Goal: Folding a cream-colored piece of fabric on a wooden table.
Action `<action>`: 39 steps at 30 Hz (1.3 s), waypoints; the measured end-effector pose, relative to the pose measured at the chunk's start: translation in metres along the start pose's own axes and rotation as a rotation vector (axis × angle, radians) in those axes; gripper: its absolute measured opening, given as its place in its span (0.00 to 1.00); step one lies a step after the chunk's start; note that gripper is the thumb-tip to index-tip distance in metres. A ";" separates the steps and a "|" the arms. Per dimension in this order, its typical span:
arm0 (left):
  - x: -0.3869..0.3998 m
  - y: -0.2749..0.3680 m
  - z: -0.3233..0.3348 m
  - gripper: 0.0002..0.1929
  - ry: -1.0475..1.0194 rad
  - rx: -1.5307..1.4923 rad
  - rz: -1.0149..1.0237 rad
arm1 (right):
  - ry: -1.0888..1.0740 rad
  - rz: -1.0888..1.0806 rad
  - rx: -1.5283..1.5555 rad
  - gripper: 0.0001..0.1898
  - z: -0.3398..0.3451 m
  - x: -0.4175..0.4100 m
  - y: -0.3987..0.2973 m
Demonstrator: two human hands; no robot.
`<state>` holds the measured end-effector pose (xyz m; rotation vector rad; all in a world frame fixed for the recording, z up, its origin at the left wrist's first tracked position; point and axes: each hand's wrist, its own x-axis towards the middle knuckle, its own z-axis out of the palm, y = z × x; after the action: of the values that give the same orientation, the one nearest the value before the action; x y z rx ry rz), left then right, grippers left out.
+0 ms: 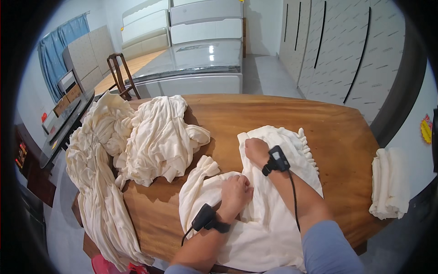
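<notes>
A cream cloth garment lies spread before me, reaching down over the table's near edge. It splits into two leg-like parts, so it may be trousers. My right hand is curled on the left edge of the right-hand part, close to its far corner. Lower down and to the left, my left hand has its fingers bent into the cloth near where the parts meet; its fingertips are partly hidden. The left-hand part ends in a bunched, twisted tip. A gathered, wavy edge runs along the garment's right side.
Crumpled cream cloth is heaped on the wooden table; more cloth hangs over its left edge. A rolled cream bundle sits at the right end. Beyond stand a wooden chair and a plastic-wrapped mattress. Cables trail from both wrist devices.
</notes>
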<state>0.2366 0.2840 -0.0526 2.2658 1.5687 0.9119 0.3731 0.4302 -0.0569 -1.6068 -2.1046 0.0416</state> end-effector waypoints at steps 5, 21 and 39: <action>0.000 -0.005 -0.012 0.12 -0.080 -0.066 -0.076 | 0.261 0.056 0.128 0.10 -0.018 -0.026 -0.014; 0.024 -0.015 0.004 0.12 0.160 -1.007 -0.257 | -0.037 0.350 1.344 0.07 -0.104 -0.065 -0.004; 0.012 0.014 -0.025 0.14 -0.189 -1.612 -0.372 | 0.014 0.148 0.930 0.12 -0.088 -0.113 -0.024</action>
<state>0.2344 0.2854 -0.0218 0.8225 0.5626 1.1205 0.4070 0.2959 -0.0128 -1.1437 -1.5493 0.9063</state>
